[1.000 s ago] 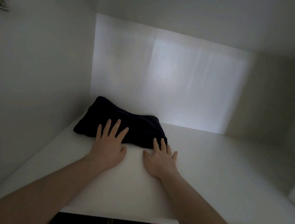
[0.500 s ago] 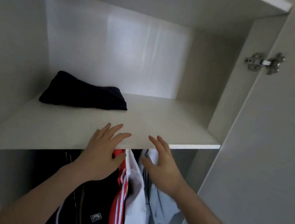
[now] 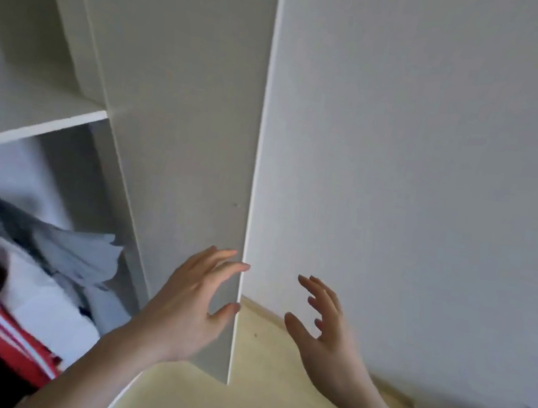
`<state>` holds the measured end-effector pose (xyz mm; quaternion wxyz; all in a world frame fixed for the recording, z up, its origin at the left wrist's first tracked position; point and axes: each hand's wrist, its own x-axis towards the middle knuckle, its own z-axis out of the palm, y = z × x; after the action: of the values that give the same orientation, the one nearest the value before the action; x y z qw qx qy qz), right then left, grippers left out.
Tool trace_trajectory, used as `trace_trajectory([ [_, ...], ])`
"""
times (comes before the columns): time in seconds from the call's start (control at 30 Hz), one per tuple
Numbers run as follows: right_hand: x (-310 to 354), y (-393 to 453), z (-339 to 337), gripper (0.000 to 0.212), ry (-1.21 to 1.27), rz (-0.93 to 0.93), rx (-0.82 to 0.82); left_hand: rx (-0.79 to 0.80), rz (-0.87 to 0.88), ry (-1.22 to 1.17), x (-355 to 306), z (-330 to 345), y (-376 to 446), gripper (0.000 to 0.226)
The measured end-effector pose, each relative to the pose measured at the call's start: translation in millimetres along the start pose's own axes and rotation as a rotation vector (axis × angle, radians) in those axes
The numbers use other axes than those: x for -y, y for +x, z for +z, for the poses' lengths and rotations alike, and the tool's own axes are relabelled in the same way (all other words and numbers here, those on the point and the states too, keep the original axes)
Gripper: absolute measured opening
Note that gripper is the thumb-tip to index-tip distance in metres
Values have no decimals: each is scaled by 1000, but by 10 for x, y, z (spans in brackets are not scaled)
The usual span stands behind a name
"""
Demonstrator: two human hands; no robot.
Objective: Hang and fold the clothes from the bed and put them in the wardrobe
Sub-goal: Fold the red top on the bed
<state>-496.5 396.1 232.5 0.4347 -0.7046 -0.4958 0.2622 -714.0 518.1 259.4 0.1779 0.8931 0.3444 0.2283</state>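
My left hand (image 3: 188, 310) at free edge of wardrobe door (image 3: 182, 143), fingers spread, holding nothing. Right hand (image 3: 326, 329) loose, empty, apart. Hung clothes (image 3: 29, 277) under shelf (image 3: 30, 122). Likely closing: catch edge low, swing gently, keep sleeves clear of gap.

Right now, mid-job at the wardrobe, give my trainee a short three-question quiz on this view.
1. True or false: the left hand is holding a folded garment.
2. Which hand is nearer the wardrobe door edge? A) left B) right
3. Fill in: the red striped garment hangs below the white ____.

Key: 1 false, it is empty, as is the right hand; 2 A; 3 shelf.
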Motion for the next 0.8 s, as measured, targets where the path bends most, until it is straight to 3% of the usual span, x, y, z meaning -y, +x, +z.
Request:
trace_trajectory([
  [0.17, -660, -844, -1019, 51, 29, 211, -327, 266, 258, -62, -1019, 887, 488, 57],
  [0.4, -1334, -2035, -2155, 47, 29, 425, -713, 467, 581, -119, -2648, 1932, 1005, 54],
  [0.8, -2165, -3810, -3841, 47, -46, 784, -1062, 783, 933, -238, -5333, 3911, 1062, 56],
])
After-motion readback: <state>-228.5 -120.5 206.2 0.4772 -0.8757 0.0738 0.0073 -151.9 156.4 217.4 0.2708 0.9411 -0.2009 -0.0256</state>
